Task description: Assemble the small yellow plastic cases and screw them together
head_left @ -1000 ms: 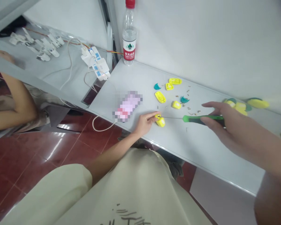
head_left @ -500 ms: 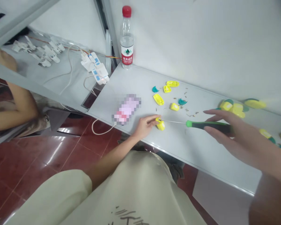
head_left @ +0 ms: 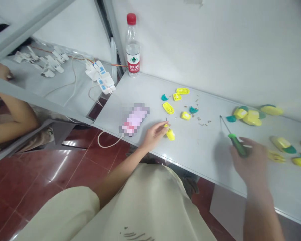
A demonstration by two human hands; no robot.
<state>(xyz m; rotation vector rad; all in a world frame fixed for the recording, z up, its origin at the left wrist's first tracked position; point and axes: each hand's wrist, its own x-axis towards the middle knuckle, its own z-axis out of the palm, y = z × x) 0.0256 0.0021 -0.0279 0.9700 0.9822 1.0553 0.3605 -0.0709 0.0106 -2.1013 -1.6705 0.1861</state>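
Note:
My left hand [head_left: 154, 134] is closed on a small yellow plastic part [head_left: 171, 134] near the table's front edge, fingertips pinching its upper end. On the right, my right hand [head_left: 252, 160] grips a screwdriver [head_left: 238, 144] by its green and black handle, its thin shaft pointing up and left, away from the yellow part. Beyond my left hand lie a yellow shell [head_left: 168, 108], a yellow cap-like piece [head_left: 185, 115], teal pieces [head_left: 193, 109] and several tiny metal bits [head_left: 202, 124], too small to name.
A water bottle [head_left: 133, 60] stands by the wall. A blurred-out phone-like object [head_left: 135, 118] with a white cable lies left of my hand. More yellow and teal pieces [head_left: 252, 117] sit at the right. Beyond the table's left end are a power strip [head_left: 104, 78] and another person's arm [head_left: 13, 112].
My right hand has drawn the screwdriver away from the yellow part, to the right, and its shaft now tilts upward. My left hand stays at the yellow part.

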